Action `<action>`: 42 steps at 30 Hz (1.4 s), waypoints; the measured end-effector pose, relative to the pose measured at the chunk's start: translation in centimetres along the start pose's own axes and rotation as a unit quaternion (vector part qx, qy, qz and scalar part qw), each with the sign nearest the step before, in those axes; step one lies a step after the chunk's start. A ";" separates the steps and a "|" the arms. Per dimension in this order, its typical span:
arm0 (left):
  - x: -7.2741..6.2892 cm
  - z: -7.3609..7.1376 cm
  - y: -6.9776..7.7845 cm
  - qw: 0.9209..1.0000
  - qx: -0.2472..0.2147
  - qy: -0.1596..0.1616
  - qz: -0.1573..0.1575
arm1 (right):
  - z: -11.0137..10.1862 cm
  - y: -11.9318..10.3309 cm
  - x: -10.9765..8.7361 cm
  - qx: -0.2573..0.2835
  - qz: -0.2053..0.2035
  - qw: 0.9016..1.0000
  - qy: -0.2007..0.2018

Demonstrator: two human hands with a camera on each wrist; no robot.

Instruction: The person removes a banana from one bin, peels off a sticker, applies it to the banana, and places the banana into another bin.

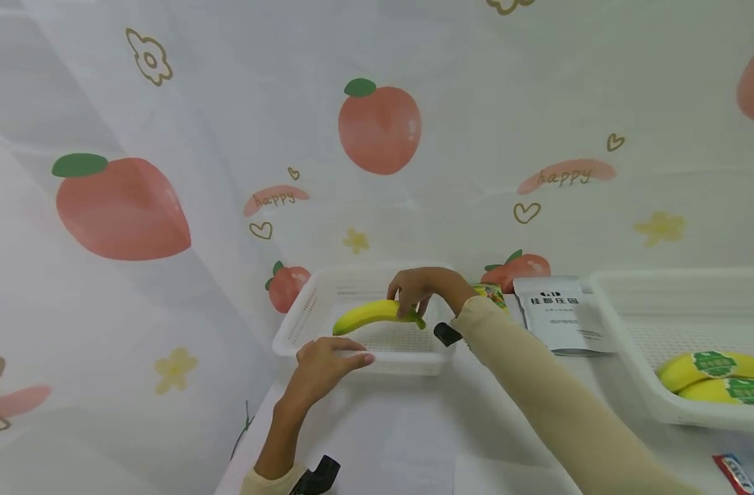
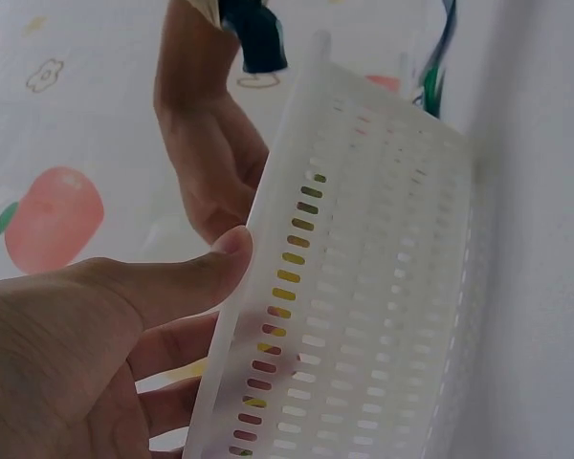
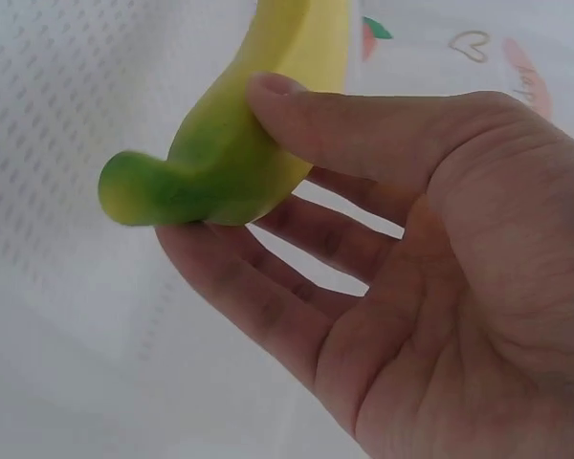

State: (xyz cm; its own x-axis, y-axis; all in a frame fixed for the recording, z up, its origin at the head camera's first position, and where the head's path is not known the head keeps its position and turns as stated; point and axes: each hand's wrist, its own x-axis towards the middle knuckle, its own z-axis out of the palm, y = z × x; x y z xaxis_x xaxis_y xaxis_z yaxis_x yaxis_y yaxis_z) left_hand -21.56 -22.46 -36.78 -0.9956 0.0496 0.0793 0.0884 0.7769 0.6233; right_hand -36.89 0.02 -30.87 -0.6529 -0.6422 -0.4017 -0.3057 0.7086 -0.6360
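A yellow banana (image 1: 372, 315) with a green stem end is held over the white plastic basket (image 1: 407, 364), its tip pointing left. My right hand (image 1: 418, 290) grips the banana near its stem, thumb on one side and fingers underneath, as the right wrist view shows. At the basket's near left rim, my left hand (image 1: 327, 366) holds the edge. In the left wrist view its thumb (image 2: 234, 251) lies at the rim and the fingers reach behind the slotted wall, showing faintly through the slots.
A second white basket (image 1: 636, 388) at the right holds two bananas (image 1: 717, 364) with green labels. Between the baskets stand a silver pouch (image 1: 559, 313) and a colourful packet (image 1: 493, 294). A small red and blue packet (image 1: 735, 474) lies at front right. A fruit-printed sheet (image 1: 451, 137) hangs behind.
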 end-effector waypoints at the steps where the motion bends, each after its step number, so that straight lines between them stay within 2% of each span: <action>1: 0.1 -0.1 0.0 1.000 -0.003 0.000 0.001 | -0.3 0.0 -0.5 -0.004 -0.002 1.000 0.005; 5: 0.4 -0.3 -0.2 1.000 -0.009 0.003 0.003 | -1.2 0.0 -2.5 -0.017 -0.022 0.999 0.019; 10: 0.5 -0.6 -0.6 1.000 0.006 0.002 0.004 | -1.3 0.1 -4.7 -0.012 -0.048 0.998 0.026; 24: 0.0 -1.7 -1.1 1.000 -0.001 -0.004 -0.010 | 0.7 0.3 -10.5 -0.038 -0.082 0.990 0.104; 32: -0.4 -1.7 -1.2 1.000 -0.003 0.000 -0.002 | 2.7 3.0 -13.5 -0.030 -0.109 0.982 0.154; 37: -0.5 -1.7 -1.2 1.000 -0.005 -0.001 -0.002 | 4.1 4.7 -15.7 -0.052 -0.130 0.973 0.185; 42: -0.4 -1.8 -1.3 1.000 -0.005 0.001 0.000 | 5.3 6.1 -17.7 -0.052 -0.114 0.972 0.201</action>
State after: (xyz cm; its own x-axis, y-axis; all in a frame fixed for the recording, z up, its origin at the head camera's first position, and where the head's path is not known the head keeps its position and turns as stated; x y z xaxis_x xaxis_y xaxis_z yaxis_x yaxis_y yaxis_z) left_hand -21.21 -24.66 -36.25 -0.9956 0.0476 0.0805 0.0878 0.7713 0.6304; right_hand -23.49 14.21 -31.15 -0.7721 -0.6339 0.0451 -0.5281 0.6005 -0.6004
